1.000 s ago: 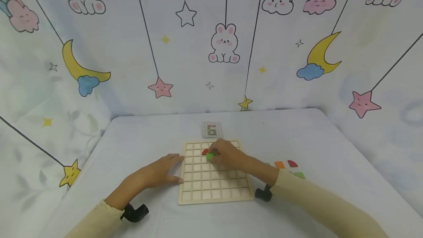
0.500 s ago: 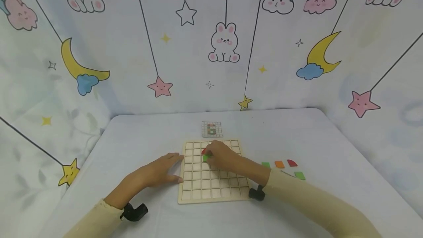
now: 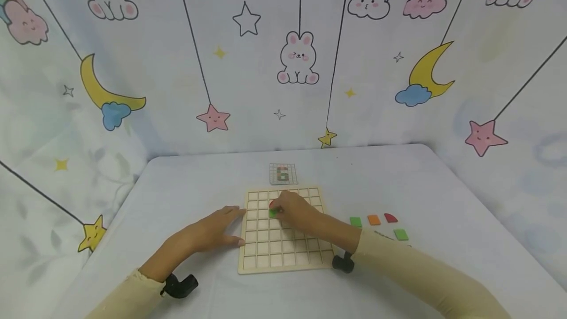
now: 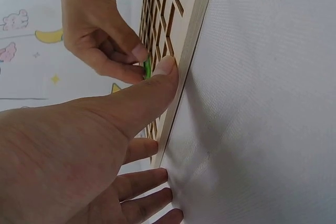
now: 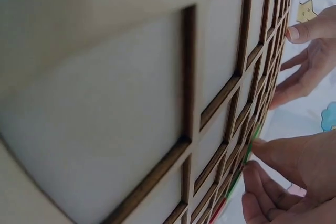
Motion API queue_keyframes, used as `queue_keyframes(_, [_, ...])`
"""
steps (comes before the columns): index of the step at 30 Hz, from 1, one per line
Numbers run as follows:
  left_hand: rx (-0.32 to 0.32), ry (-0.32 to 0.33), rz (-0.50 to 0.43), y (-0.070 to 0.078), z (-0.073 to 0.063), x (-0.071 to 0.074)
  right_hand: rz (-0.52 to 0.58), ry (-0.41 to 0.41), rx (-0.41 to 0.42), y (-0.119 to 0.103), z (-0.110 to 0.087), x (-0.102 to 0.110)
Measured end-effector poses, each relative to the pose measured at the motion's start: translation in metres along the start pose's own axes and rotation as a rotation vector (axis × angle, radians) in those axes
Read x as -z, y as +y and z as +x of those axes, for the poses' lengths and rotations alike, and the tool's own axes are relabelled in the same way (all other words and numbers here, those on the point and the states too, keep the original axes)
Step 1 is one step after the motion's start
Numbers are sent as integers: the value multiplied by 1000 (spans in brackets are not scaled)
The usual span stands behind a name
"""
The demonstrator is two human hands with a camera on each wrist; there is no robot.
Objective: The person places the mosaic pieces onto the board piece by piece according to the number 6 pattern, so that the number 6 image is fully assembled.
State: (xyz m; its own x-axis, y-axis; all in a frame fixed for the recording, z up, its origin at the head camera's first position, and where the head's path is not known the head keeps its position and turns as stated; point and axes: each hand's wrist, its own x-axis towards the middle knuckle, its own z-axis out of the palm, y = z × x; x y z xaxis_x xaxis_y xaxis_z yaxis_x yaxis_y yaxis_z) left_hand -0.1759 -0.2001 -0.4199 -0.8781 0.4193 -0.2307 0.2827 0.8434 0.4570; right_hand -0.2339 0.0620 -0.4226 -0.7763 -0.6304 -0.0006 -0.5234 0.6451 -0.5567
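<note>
A wooden grid board (image 3: pixel 263 261) lies flat on the white-covered table. My left hand (image 3: pixel 210 230) rests at the board's left edge, thumb and fingers extended; in the left wrist view its thumb presses on the rim. Over an upper cell, my right hand (image 3: pixel 298 213) pinches a green square tile (image 4: pixel 147 68) between thumb and index finger. That tile sits at or in the cell; its depth is partly hidden by the fingers. Just beyond it is a red quarter-circle tile (image 3: pixel 272 204), partly covered by the hand.
Behind the board lies a small card (image 3: pixel 282 174) with a gridded coloured figure. To the board's right are loose tiles: a green square (image 3: pixel 356 222), an orange tile (image 3: pixel 374 219), a red quarter-circle (image 3: pixel 391 217) and another green square (image 3: pixel 400 234). A patterned cloth hangs behind.
My right hand has shifted slightly left and lowered the green tile toward the cell below the red one. My left hand stays at the board's edge.
</note>
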Motion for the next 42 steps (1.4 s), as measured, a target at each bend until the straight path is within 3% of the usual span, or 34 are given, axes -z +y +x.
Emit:
queue_keyframes(8, [-9,8,-23,-2,-1,-6,-25,10,35,9,-6,3])
queue_keyframes(13, [-11,16,0,-1,-3,-5,67,16,-29,20,-15,18])
queue_keyframes(18, [-8,19,15,-1,-3,-3,111,37,-32,39,-30,40])
queue_keyframes(31, [-10,16,-3,-2,-2,-2,139,209,-223,96,-99,102])
queue_keyframes(42, [-14,20,-6,-1,-3,-2,95,182,-356,154,-172,115])
